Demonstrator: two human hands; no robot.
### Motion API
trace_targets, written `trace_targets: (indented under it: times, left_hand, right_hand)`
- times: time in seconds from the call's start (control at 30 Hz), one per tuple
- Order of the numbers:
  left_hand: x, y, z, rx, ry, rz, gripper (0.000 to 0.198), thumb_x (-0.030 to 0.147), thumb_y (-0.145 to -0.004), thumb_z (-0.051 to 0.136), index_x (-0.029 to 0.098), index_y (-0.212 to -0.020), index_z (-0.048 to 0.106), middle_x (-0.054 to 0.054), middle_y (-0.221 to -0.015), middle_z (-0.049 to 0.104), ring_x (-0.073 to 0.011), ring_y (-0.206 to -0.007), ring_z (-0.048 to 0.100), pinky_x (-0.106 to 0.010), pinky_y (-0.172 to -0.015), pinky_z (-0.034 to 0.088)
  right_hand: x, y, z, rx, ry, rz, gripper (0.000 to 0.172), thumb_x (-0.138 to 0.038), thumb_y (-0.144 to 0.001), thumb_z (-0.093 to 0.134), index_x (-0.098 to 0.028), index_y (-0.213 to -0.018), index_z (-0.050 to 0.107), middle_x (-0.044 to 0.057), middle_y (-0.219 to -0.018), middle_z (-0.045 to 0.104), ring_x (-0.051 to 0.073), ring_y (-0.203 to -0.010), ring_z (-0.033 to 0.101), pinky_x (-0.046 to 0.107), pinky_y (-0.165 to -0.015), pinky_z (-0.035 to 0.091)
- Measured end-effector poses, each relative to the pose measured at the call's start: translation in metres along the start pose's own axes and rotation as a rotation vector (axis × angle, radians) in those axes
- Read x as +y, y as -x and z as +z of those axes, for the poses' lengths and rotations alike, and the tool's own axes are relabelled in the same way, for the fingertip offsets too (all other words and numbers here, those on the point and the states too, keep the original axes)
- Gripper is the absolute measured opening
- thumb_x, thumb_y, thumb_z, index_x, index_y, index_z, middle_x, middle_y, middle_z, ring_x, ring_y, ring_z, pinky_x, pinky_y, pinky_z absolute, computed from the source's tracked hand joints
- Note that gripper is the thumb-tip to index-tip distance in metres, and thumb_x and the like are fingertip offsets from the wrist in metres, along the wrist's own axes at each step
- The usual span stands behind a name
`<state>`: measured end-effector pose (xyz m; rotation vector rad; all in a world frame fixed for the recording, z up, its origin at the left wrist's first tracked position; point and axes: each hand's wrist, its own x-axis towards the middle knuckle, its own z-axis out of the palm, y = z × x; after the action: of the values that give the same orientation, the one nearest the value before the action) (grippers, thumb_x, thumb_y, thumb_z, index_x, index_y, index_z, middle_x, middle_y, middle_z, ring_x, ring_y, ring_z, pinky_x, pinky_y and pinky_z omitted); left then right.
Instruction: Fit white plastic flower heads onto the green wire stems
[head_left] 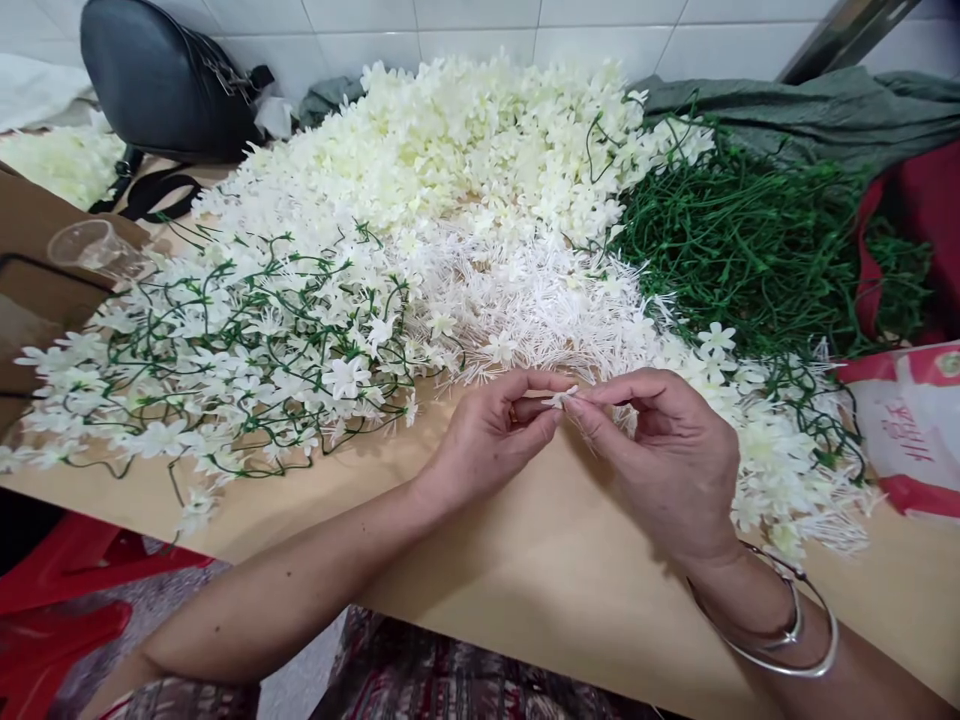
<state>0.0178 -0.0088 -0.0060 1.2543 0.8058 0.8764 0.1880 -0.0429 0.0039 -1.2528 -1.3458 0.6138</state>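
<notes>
My left hand (504, 432) and my right hand (664, 450) meet over the front of the table, thumbs and forefingers pinched. Between their fingertips is a small white artificial flower piece (561, 399), mostly covered, so its exact shape is hard to make out. Just behind the hands spreads a heap of thin white stamen-like strands (525, 300). To the left lie finished-looking white flowers on green stems (247, 350). Loose cream-white petals (465, 140) are piled at the back. More white flowers (772, 450) lie beside my right wrist.
Bare green plastic stems (742, 250) form a tangled pile at the right, against a dark red bag (915, 220). A red and white packet (907, 430) lies at the right edge. A black bag (169, 80), a clear plastic cup (97, 250) and a cardboard box (45, 230) stand left.
</notes>
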Motion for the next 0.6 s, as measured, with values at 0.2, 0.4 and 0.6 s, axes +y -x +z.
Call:
trace_targets:
  times: [0.2,0.4,0.6]
  left_hand:
    - [0.001,0.005,0.002,-0.073,0.07,0.007,0.034,0.023,-0.1,0.068,0.019,-0.134,0.068,-0.012,-0.127,0.08,-0.0219,-0.118,0.078,-0.036,-0.106,0.063]
    - [0.009,0.009,0.002,-0.036,-0.131,0.106,0.036,0.021,-0.102,0.064,0.019,-0.137,0.069,-0.013,-0.136,0.077,-0.0249,-0.121,0.077,-0.043,-0.11,0.062]
    - [0.004,0.013,0.001,-0.051,-0.324,0.288,0.049,0.016,-0.102,0.06,0.02,-0.151,0.057,-0.015,-0.139,0.075,-0.0233,-0.116,0.08,-0.04,-0.105,0.066]
  right_hand:
    - [-0.002,-0.001,-0.003,-0.031,0.324,-0.315,0.016,-0.014,-0.094,0.075,-0.028,-0.09,0.068,-0.003,-0.082,0.079,0.018,-0.075,0.074,0.039,-0.078,0.054]
    - [0.001,0.001,0.0,0.03,0.271,-0.102,0.009,-0.026,-0.095,0.078,-0.027,-0.093,0.07,-0.001,-0.082,0.077,0.019,-0.078,0.072,0.038,-0.077,0.056]
    - [0.012,0.002,0.001,0.048,0.172,0.008,0.011,-0.023,-0.09,0.08,-0.025,-0.094,0.07,-0.001,-0.084,0.073,0.017,-0.078,0.069,0.033,-0.078,0.058]
